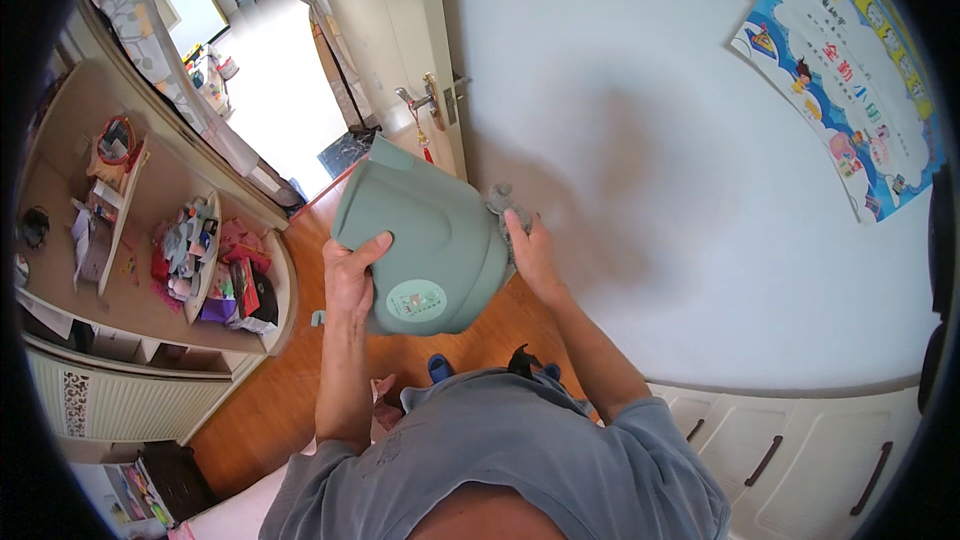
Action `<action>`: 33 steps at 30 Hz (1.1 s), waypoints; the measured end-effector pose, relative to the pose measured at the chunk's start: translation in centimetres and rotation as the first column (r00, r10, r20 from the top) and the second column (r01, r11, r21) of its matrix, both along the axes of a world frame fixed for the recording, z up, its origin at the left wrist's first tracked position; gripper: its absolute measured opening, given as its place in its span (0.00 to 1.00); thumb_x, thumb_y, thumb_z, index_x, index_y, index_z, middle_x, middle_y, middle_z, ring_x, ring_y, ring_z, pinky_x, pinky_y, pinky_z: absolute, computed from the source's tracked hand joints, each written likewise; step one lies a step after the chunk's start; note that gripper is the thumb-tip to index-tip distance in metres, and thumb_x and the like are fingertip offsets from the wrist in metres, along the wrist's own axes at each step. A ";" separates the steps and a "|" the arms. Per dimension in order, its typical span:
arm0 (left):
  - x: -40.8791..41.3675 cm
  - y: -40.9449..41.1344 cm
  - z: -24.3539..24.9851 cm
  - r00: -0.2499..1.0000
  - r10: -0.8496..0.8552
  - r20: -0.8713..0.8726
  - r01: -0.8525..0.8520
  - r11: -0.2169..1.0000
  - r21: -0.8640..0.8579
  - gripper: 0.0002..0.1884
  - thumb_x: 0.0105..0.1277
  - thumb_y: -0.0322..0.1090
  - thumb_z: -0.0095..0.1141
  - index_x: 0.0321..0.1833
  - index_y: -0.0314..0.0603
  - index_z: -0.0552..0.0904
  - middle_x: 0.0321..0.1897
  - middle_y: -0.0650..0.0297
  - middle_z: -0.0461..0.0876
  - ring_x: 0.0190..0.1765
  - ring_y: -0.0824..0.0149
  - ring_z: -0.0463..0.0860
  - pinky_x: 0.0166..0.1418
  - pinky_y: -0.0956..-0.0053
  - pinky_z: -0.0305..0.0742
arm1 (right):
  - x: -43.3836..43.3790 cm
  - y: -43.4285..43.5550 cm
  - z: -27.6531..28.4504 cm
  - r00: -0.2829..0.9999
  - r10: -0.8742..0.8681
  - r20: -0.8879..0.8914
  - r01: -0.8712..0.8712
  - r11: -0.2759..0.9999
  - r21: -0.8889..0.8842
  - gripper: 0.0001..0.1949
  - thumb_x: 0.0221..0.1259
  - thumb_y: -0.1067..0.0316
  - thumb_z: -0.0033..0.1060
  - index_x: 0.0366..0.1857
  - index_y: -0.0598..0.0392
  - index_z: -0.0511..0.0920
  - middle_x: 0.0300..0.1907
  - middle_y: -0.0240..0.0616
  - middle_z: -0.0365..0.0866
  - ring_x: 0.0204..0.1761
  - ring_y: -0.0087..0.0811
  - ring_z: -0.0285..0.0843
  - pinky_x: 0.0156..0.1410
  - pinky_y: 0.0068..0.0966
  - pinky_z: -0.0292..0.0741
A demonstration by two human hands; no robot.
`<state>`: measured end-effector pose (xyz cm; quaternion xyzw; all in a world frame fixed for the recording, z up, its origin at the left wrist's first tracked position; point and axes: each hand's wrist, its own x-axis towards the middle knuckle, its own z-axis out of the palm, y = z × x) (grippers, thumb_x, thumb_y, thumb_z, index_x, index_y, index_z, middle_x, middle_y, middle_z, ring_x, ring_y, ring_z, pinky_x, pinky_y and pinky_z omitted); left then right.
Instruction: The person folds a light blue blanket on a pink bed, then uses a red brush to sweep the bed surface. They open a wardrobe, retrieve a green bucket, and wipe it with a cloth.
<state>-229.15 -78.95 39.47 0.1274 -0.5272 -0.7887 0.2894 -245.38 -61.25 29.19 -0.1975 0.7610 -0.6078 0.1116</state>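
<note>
A green plastic bin [427, 240] with an oval sticker is held tilted on its side in front of my body. My left hand [352, 274] grips its rim side, the thumb lying on the outer wall and the fingers out of sight behind it. My right hand [531, 244] holds a grey cloth [504, 211] against the base end of the bin, at the right. Part of the cloth is hidden by the thumb and fingers.
Curved shelves [281, 300] with mixed items stand at the left. A door [412, 30] with a metal handle is ahead, beside a curtained opening. The wall [675, 165] is close on the right, with white drawers [795, 450] below it. Blue slippers [439, 368] show on the wooden floor.
</note>
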 end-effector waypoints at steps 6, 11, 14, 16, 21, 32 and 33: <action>-1.1 0.6 -0.6 1.000 0.030 0.008 -0.031 0.998 0.054 0.16 0.57 0.23 0.60 0.49 0.29 0.78 0.42 0.58 0.83 0.42 0.67 0.82 0.49 0.74 0.77 | 5.4 -2.7 5.9 0.727 0.199 -0.657 -0.202 0.977 0.073 0.19 0.60 0.63 0.55 0.55 0.55 0.73 0.59 0.41 0.71 0.63 0.41 0.66 0.64 0.35 0.65; -1.9 1.0 -0.6 0.986 0.164 -0.037 -0.159 0.982 0.106 0.15 0.58 0.23 0.59 0.49 0.29 0.78 0.44 0.58 0.82 0.43 0.67 0.82 0.49 0.73 0.77 | 6.6 -1.7 6.3 0.448 0.448 -0.774 -0.307 0.890 0.338 0.21 0.53 0.68 0.60 0.54 0.55 0.74 0.62 0.42 0.69 0.68 0.42 0.60 0.66 0.39 0.62; -1.4 0.9 -0.1 0.988 0.152 -0.017 -0.149 0.980 0.128 0.16 0.58 0.23 0.59 0.51 0.30 0.77 0.44 0.58 0.82 0.43 0.67 0.81 0.49 0.72 0.77 | 5.3 0.4 3.3 0.577 0.302 -0.759 -0.200 0.953 0.228 0.20 0.57 0.68 0.58 0.55 0.55 0.74 0.62 0.44 0.68 0.68 0.43 0.61 0.65 0.37 0.63; -0.8 0.7 -0.2 0.994 0.107 0.001 -0.106 0.984 0.146 0.19 0.58 0.23 0.59 0.53 0.30 0.75 0.45 0.58 0.81 0.43 0.67 0.81 0.49 0.72 0.77 | 3.7 0.9 1.4 0.799 0.173 -0.575 -0.118 0.984 0.132 0.19 0.62 0.65 0.54 0.56 0.58 0.73 0.61 0.46 0.70 0.66 0.43 0.64 0.67 0.34 0.62; 0.1 0.5 0.5 0.998 0.039 -0.047 -0.034 0.994 0.104 0.18 0.59 0.24 0.60 0.52 0.29 0.76 0.45 0.57 0.81 0.44 0.65 0.82 0.50 0.70 0.78 | -1.1 0.0 -0.1 0.996 0.084 0.019 -0.080 0.986 -0.144 0.20 0.69 0.58 0.47 0.56 0.62 0.72 0.56 0.42 0.74 0.59 0.35 0.68 0.65 0.29 0.62; 2.0 -4.3 -0.8 0.972 0.060 -0.226 0.022 0.938 0.345 0.22 0.57 0.23 0.59 0.56 0.29 0.72 0.49 0.52 0.79 0.49 0.58 0.82 0.54 0.65 0.79 | -5.2 1.9 1.5 0.875 0.281 0.394 0.012 0.801 -0.598 0.22 0.71 0.53 0.43 0.50 0.64 0.75 0.46 0.36 0.78 0.48 0.27 0.73 0.55 0.25 0.70; 2.0 -4.4 -1.1 0.965 0.078 -0.250 0.022 0.926 0.376 0.22 0.58 0.23 0.58 0.56 0.29 0.71 0.49 0.51 0.79 0.48 0.58 0.82 0.54 0.65 0.80 | -4.9 2.0 1.4 0.885 0.264 0.383 -0.003 0.826 -0.564 0.22 0.70 0.53 0.44 0.50 0.64 0.75 0.46 0.36 0.78 0.48 0.27 0.73 0.55 0.25 0.70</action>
